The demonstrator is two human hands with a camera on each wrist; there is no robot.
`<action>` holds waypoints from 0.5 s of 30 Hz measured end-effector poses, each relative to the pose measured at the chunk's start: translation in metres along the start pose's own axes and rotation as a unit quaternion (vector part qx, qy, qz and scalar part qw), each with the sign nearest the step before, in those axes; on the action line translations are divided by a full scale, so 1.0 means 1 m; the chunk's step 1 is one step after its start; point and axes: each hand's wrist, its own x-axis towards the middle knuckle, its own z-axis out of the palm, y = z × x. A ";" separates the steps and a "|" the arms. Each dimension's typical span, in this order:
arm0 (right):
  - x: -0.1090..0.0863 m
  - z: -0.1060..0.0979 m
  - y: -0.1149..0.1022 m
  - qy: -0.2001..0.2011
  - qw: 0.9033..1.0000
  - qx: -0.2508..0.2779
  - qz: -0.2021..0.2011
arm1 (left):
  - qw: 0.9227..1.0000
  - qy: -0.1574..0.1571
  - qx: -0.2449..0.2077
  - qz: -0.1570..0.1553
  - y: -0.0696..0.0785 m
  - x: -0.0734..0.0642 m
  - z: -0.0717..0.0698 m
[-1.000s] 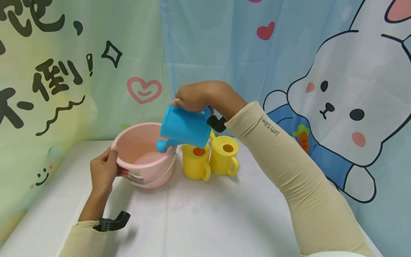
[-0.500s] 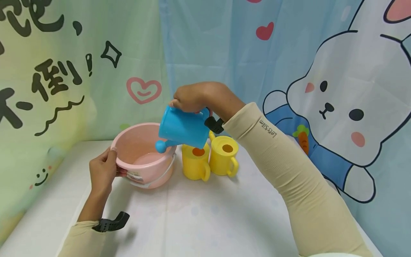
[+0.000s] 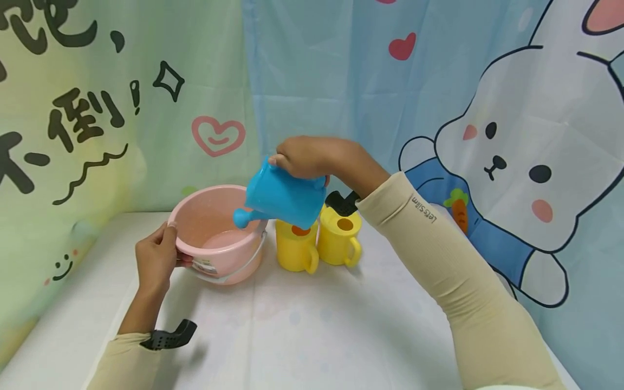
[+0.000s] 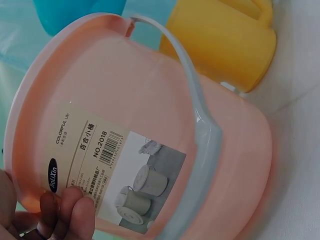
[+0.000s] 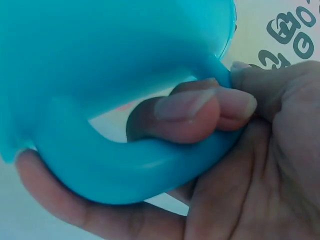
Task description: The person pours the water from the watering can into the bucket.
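Observation:
By its handle, my right hand (image 3: 307,157) grips a blue toy watering can (image 3: 285,197). The can is tipped so its round-ended spout (image 3: 242,218) hangs over the right side of a pink bucket (image 3: 239,257). In the right wrist view, fingers (image 5: 185,115) curl through the can's handle (image 5: 135,167). My left hand (image 3: 156,254) pinches the bucket's left rim, thumb on top and fingers beneath. The left wrist view shows fingertips (image 4: 75,210) beside the bucket's printed label (image 4: 107,165). No stream shows at the spout.
Two yellow watering cans, a left one (image 3: 294,249) and a right one (image 3: 333,241), stand upright right of the bucket; the blue can partly covers the left one. A pale bail handle (image 4: 202,130) hangs down the bucket's side. Behind the white table (image 3: 302,336) hangs a printed curtain (image 3: 312,70).
My right hand has moved slightly down and right, levelling the blue watering can somewhat; its spout tip has shifted a little left and up. The left hand and bucket stay put.

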 end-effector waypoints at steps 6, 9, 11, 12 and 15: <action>-0.006 0.015 0.013 0.042 0.998 0.010 -0.036 | 1.000 0.000 0.006 0.000 -0.002 -0.001 -0.001; -0.009 0.022 0.018 0.065 0.996 0.021 -0.056 | 1.000 0.003 -0.004 0.004 -0.001 0.000 -0.003; -0.011 0.027 0.021 0.077 0.995 0.029 -0.063 | 1.000 0.003 -0.008 0.008 0.000 0.001 -0.002; -0.012 0.028 0.023 0.083 0.994 0.030 -0.067 | 1.000 0.002 -0.008 0.009 0.000 0.001 -0.002; -0.013 0.032 0.025 0.091 0.993 0.036 -0.072 | 1.000 0.003 -0.009 0.004 -0.001 0.001 -0.002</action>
